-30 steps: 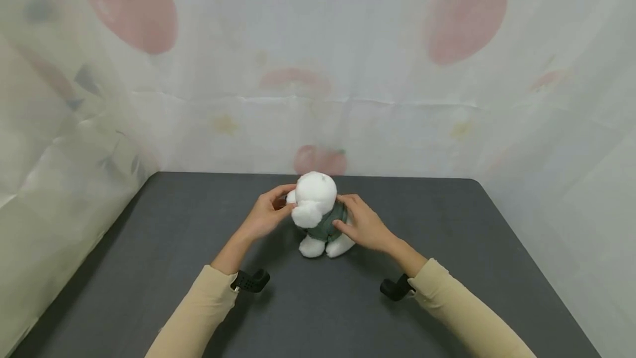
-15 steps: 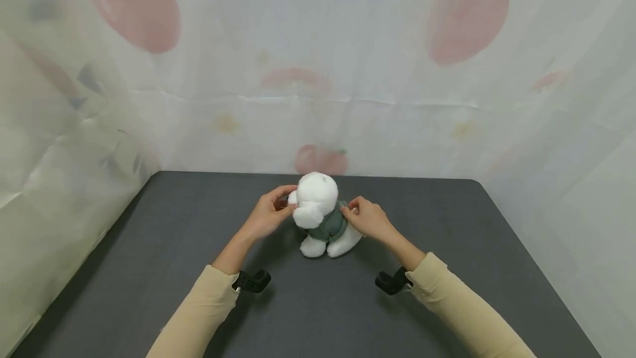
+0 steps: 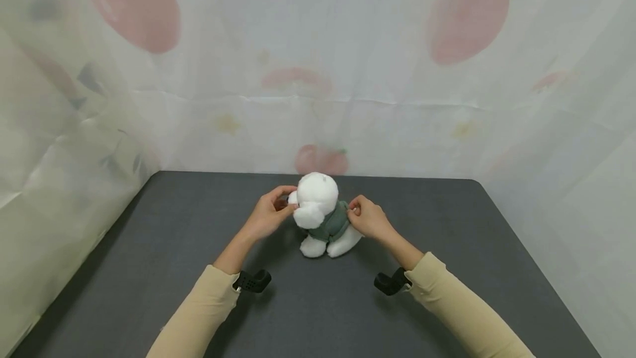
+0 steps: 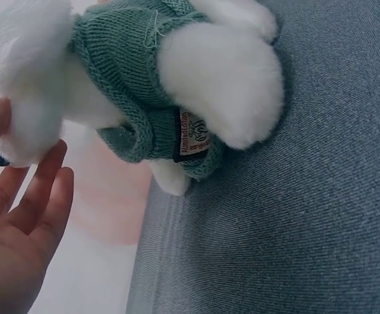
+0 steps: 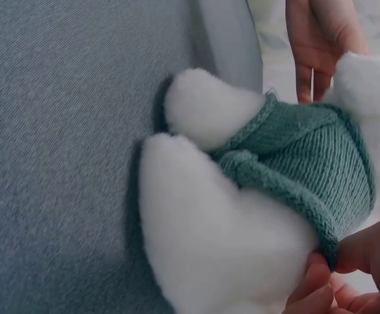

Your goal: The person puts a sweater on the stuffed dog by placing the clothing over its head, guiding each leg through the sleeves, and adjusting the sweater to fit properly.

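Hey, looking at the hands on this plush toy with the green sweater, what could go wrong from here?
The right hand pinches only the knitted hem of the green sweater, so a hard tug might stretch the knit or snag the loose thread by the collar. The left hand steadies the plush toy with light fingers at its head, so the toy may tip or slide on the dark table.

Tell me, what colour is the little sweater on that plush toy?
The sweater is a muted green knit, clearest in the right wrist view.
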